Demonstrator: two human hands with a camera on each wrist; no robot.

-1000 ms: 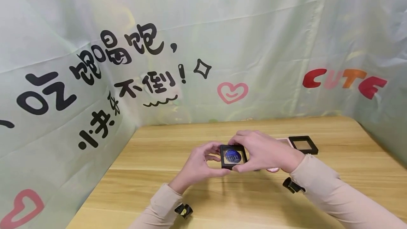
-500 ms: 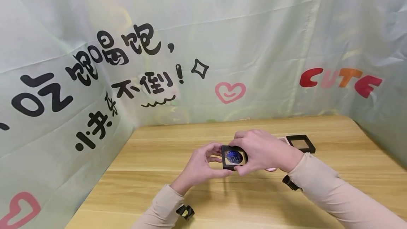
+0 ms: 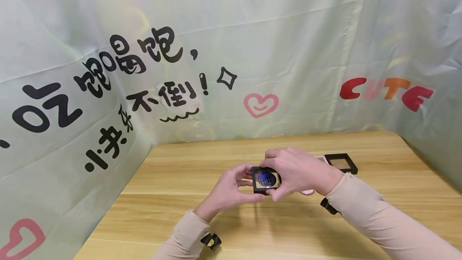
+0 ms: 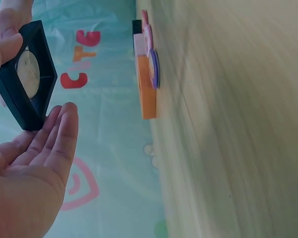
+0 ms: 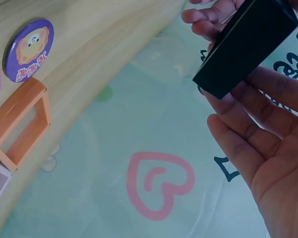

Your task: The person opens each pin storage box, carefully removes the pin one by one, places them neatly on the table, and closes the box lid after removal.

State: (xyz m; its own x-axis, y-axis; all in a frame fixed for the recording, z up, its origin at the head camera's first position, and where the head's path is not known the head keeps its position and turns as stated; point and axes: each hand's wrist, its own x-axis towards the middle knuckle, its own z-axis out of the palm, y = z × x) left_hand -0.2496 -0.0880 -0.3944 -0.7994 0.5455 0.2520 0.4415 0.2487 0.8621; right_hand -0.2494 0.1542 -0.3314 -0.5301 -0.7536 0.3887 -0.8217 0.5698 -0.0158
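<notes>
A black square display frame (image 3: 254,180) is held up above the table, with a round blue badge (image 3: 266,179) behind its clear window. My left hand (image 3: 227,187) grips its left side, thumb low and fingers higher up. From the right, my right hand (image 3: 299,171) pinches it between the thumb at the bottom edge and fingers at the top. In the left wrist view the badge (image 4: 28,74) looks pale inside the tilted frame (image 4: 14,101). The right wrist view shows the dark outer side of the frame (image 5: 248,47) against the right hand's fingers.
Behind my right hand lie another black frame (image 3: 352,163), a pale pink frame (image 3: 321,159) and a pink badge (image 3: 307,192). An orange frame (image 5: 12,114) and a purple-rimmed badge (image 5: 30,49) show in the right wrist view. Printed cloth (image 3: 288,59) encloses the wooden table (image 3: 173,196).
Both hands keep hold of the display frame, which sits slightly lower and further right in the head view. The background has shifted a little left, then nearly stopped.
</notes>
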